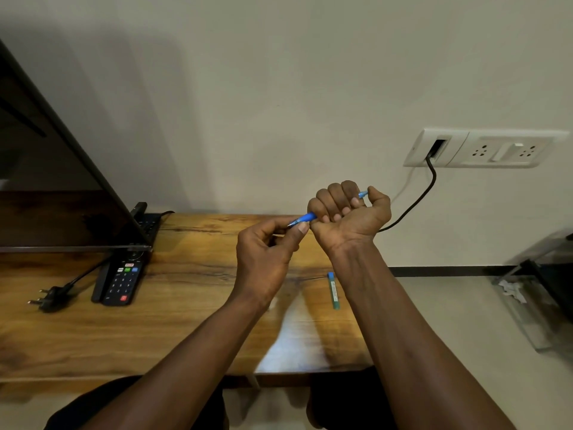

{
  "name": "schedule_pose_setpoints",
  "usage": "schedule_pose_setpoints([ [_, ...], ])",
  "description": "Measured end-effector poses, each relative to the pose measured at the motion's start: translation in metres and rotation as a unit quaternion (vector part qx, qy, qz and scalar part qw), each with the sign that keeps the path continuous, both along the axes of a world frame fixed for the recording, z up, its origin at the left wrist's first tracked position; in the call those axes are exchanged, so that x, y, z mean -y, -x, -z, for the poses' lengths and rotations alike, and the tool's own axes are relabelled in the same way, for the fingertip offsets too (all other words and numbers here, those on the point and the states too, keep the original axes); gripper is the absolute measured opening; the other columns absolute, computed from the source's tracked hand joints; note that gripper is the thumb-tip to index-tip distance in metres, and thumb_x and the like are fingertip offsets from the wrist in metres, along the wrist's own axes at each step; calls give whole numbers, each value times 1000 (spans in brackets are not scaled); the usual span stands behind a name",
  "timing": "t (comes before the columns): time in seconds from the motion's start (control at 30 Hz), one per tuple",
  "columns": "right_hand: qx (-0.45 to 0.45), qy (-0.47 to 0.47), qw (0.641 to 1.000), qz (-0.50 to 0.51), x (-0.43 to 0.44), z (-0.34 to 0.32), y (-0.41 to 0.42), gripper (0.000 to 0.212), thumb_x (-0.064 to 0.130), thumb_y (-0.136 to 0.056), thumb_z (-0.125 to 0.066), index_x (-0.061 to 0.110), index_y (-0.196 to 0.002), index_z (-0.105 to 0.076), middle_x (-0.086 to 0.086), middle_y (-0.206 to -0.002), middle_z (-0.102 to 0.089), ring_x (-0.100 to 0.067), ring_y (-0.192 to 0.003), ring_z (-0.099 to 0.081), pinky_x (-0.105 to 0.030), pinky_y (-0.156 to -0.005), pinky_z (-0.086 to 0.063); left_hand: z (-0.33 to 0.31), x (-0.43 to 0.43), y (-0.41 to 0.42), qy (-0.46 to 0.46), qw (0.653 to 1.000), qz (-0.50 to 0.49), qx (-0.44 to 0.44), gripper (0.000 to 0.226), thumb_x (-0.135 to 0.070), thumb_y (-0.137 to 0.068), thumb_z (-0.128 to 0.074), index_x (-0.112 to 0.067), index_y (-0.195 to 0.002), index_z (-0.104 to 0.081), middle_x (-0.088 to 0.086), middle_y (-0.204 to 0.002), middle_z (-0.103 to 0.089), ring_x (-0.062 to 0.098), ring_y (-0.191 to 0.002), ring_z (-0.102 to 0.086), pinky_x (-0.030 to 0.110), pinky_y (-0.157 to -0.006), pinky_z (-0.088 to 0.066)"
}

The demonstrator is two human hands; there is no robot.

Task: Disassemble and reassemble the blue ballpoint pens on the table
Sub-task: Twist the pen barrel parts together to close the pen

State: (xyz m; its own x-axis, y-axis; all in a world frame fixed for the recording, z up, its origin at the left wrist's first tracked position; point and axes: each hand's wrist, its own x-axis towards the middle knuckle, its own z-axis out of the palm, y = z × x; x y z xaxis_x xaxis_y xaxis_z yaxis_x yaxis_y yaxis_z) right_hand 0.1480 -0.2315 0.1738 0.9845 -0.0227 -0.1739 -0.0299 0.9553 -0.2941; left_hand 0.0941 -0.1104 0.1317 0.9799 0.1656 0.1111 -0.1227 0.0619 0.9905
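Fingers of neither hand touch the slim green-and-blue plastic pen [333, 290] lying on the brown wooden table [155, 321] just beside the right forearm [375, 293], so that one is either done or waiting. Farther out the left hand [263, 252] pinches the tip end of the bright blue plastic ballpoint pen [305, 218], and beyond, the right hand [350, 212] is fisted round its barrel (tail poking out by the thumb); whether it is coming apart or going together, I cannot tell.

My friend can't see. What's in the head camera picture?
The right hand grips a blue pen while the left hand pinches its tip end, above a wooden table. A second pen lies there.
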Motion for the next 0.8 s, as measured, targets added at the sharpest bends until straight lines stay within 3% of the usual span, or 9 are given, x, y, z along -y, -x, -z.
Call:
schedule_pose_setpoints([
  [0.8, 23, -11, 999, -30, 3, 3, -1, 46, 43, -91, -32, 19, -53, -30, 5, -45, -20, -10, -37, -18, -20, -42, -16, 2, -3, 3, -33, 999, 8, 17, 11, -13, -91, -79, -15, -101, -82, 2, -81, -76, 13, -68, -63, 38, -68, -56],
])
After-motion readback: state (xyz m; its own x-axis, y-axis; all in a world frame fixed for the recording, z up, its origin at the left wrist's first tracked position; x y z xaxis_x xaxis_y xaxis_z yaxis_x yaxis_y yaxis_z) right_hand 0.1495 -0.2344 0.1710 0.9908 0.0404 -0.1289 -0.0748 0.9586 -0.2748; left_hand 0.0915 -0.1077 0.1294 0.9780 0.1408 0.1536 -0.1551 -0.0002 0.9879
